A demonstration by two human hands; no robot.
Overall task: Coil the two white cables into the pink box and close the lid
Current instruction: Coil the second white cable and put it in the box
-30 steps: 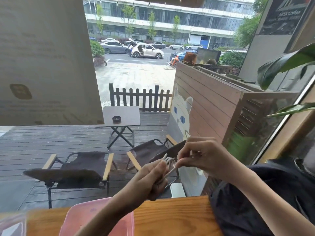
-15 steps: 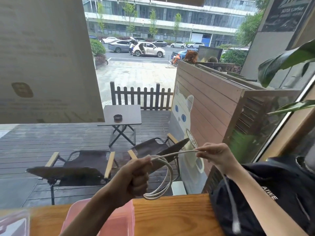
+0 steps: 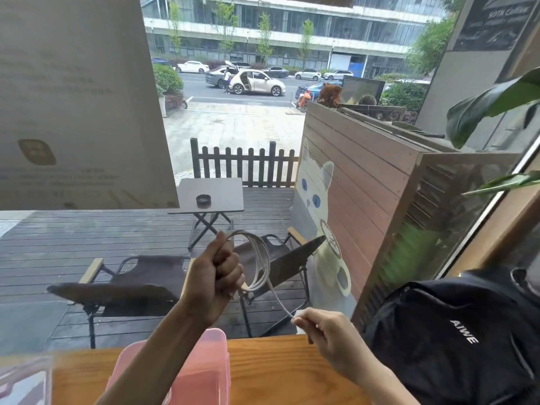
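My left hand (image 3: 214,276) is raised above the table, fisted around a white cable (image 3: 258,260) wound into several loops that hang to its right. From the loops a loose strand runs down and right to my right hand (image 3: 324,328), which pinches the cable's end near its plug. The pink box (image 3: 204,372) sits on the wooden table (image 3: 280,372) below my left forearm, which covers part of it. A second white cable is not visible.
A black bag (image 3: 455,334) lies on the table's right end, close to my right arm. A clear plastic piece (image 3: 20,384) shows at the lower left corner. A window directly ahead looks onto a deck with chairs.
My right hand has dropped from beside the coil to low over the table, sliding along the cable to its end. The left hand has lifted the coil higher.
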